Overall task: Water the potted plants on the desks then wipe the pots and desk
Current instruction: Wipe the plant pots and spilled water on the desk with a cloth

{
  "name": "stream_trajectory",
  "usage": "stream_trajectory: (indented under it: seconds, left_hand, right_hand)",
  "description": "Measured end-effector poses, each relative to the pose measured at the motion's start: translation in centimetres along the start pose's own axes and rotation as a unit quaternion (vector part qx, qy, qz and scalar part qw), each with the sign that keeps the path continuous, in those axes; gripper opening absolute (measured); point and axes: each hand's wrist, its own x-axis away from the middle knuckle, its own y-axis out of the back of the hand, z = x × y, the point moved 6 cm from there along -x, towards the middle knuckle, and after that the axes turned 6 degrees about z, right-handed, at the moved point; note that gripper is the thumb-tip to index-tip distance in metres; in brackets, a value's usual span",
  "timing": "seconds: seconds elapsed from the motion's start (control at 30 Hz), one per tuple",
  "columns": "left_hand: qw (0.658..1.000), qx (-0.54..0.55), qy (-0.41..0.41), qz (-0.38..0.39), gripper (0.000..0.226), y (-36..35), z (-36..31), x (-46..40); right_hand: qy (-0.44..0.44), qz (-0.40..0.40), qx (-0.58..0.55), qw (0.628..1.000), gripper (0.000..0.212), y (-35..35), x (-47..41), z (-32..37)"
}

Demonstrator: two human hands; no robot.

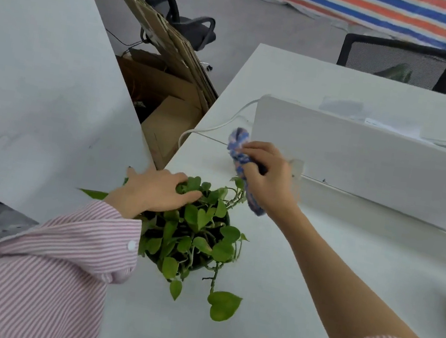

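A leafy green potted plant (193, 240) stands near the left edge of the white desk (302, 269); its pot is mostly hidden under the leaves. My left hand (154, 190) rests on the plant's far-left leaves with fingers curled among them. My right hand (267, 176) is raised just beyond the plant and grips a blue and white cloth (238, 148), which sticks out above the fist and hangs down below it next to the top leaves.
A white partition (363, 162) runs across the desk behind my right hand, with a white cable (216, 127) trailing off the desk edge. Cardboard boxes (166, 92) fill the gap to the left desk (28, 65). Black chairs (399, 62) stand beyond.
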Motion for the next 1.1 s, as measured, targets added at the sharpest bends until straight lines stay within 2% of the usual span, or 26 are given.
stream_trajectory:
  seconds: [0.1, 0.2, 0.27, 0.37, 0.47, 0.57, 0.7, 0.83, 0.93, 1.03, 1.1]
  left_hand:
    - [0.999, 0.006, -0.036, 0.025, 0.081, -1.3, 0.6, 1.2]
    - [0.997, -0.058, -0.045, -0.004, 0.077, -2.1, 0.8, 2.5]
    - [0.995, -0.078, -0.049, -0.027, 0.074, -2.2, 0.9, 3.0]
    - [0.990, -0.105, -0.073, -0.068, 0.069, -2.3, 0.4, 3.3]
    - [0.978, -0.124, -0.128, -0.105, 0.064, -2.7, -1.1, 3.7]
    - [0.963, -0.149, -0.186, -0.129, 0.062, -2.9, -2.6, 4.2]
    - [0.952, -0.161, -0.212, -0.151, 0.063, -2.9, -3.2, 4.6]
    - [0.945, -0.165, -0.231, -0.161, 0.073, -2.9, -3.3, 5.1]
    - [0.943, -0.157, -0.233, -0.177, 0.077, -3.0, -3.2, 5.0]
    - [0.936, -0.156, -0.248, -0.195, 0.078, -3.0, -3.6, 5.3]
    - [0.934, -0.159, -0.248, -0.201, 0.079, -3.1, -3.6, 5.3]
  right_hand:
    - [0.039, 0.148, 0.084, 0.985, 0.033, -4.6, -0.5, 1.1]
    - [-0.024, 0.221, 0.135, 0.966, 0.026, -7.3, -0.1, -0.5]
    - [-0.078, 0.227, 0.143, 0.960, 0.024, -7.4, 0.5, -1.6]
    - [-0.103, 0.255, 0.157, 0.949, 0.026, -6.5, 1.8, -2.3]
    - [-0.135, 0.293, 0.163, 0.932, 0.027, -5.1, 3.0, -3.0]
    - [-0.194, 0.315, 0.123, 0.921, 0.031, -3.1, 3.4, -4.0]
    - [-0.149, 0.267, 0.095, 0.947, 0.024, -2.8, 2.1, -3.1]
    - [-0.100, 0.306, 0.077, 0.944, 0.023, -6.1, 3.4, -2.5]
    - [-0.102, 0.297, 0.084, 0.946, 0.025, -5.2, 4.6, -3.5]
    - [-0.110, 0.346, 0.121, 0.924, 0.025, -3.4, 5.1, -4.2]
    - [-0.102, 0.347, 0.132, 0.923, 0.024, -3.0, 4.8, -3.9]
